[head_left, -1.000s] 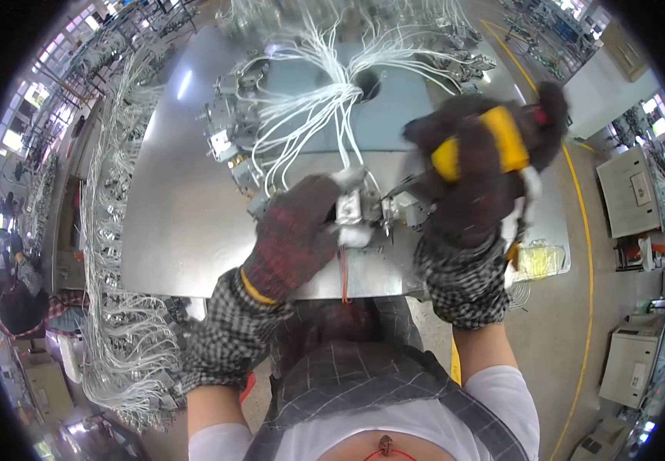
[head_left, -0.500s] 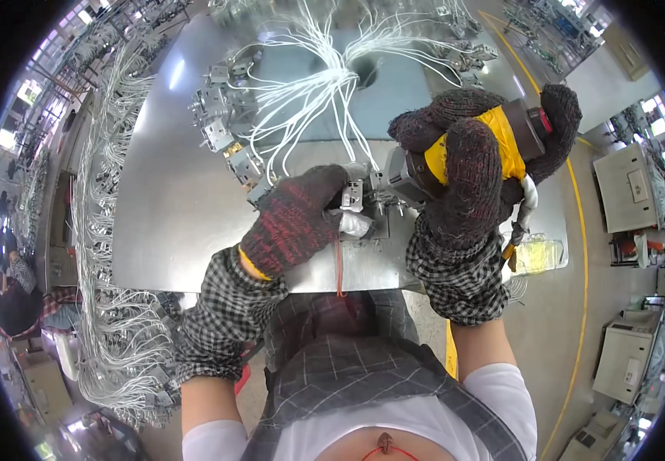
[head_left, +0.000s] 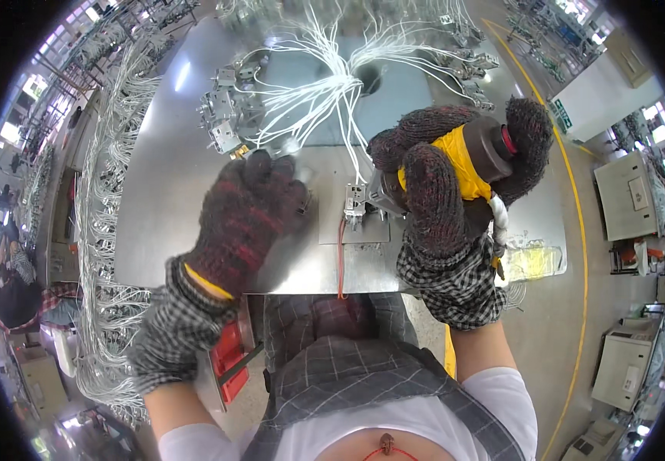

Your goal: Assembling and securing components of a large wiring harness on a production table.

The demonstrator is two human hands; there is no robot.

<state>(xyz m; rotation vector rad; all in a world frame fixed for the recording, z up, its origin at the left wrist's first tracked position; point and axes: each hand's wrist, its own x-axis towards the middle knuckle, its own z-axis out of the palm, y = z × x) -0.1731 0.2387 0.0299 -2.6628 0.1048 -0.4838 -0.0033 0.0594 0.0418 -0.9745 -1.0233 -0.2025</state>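
Left hand [head_left: 244,219] — off metal block [head_left: 355,201]

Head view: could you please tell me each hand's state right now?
Left hand: cannot tell; its underside is hidden.
Right hand: closed, holding the yellow-banded tool.

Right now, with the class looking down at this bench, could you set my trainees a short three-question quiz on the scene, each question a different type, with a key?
1. Multiple choice: what does the gloved right hand grip?
a) a wooden paintbrush
b) a dark tool banded in yellow
c) a glass bottle
2. True or false: the left hand is wrapped around the same object.
3. Fill in the blank: the wires gathered in a bunch over the metal table are ____ in colour.

Key: 1 b; 2 false, it is apart, off to the left; 3 white.
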